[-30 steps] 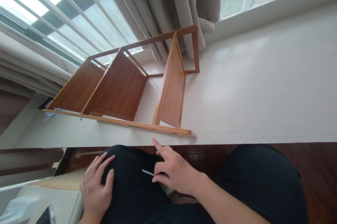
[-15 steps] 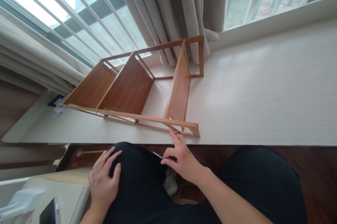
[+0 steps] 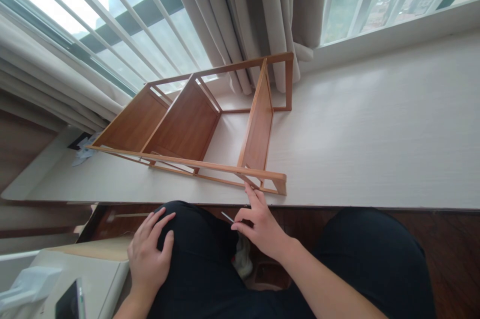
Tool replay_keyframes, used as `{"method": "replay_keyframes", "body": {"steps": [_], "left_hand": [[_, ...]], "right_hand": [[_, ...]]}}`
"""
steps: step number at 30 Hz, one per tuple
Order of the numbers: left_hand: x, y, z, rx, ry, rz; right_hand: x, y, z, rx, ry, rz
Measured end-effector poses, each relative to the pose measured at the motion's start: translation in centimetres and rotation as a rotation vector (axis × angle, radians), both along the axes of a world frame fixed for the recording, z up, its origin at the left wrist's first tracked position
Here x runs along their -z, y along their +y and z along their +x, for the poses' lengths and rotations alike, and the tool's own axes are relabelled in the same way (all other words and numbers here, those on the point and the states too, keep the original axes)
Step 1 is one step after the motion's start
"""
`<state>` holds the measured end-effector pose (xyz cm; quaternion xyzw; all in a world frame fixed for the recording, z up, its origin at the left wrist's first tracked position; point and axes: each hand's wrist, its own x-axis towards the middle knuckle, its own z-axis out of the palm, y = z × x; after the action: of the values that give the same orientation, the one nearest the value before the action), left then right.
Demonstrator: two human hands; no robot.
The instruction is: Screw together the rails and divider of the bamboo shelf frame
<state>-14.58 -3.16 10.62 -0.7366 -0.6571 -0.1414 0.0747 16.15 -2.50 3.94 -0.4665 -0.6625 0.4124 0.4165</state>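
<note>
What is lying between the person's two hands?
In the head view, only the person's knee in black trousers lies between them: the left hand rests flat on it, and the right hand pinches a thin silver metal pin beside it.

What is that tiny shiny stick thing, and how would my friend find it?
Start at the wooden shelf frame lying on the white window ledge. Below its near corner is the right hand. The thin metal pin pokes out between thumb and finger, the only slim silvery thing there.
</note>
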Motion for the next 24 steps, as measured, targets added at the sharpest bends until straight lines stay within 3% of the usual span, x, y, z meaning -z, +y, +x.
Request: {"method": "replay_keyframes", "body": {"steps": [14,19,24], "left_hand": [[-0.1,-0.1,0.3,-0.018,-0.017,0.003],[-0.1,-0.1,0.4,-0.015,-0.024,0.006],[0.0,-0.1,0.5,0.0,-0.021,0.014]], "right_hand": [[0.3,-0.4,-0.3,0.095,-0.044,0.028],[0.7,-0.5,0.2,0.226,-0.117,0.119],[1.2,-0.3,2.5,0.442,-0.199,0.173]]}}
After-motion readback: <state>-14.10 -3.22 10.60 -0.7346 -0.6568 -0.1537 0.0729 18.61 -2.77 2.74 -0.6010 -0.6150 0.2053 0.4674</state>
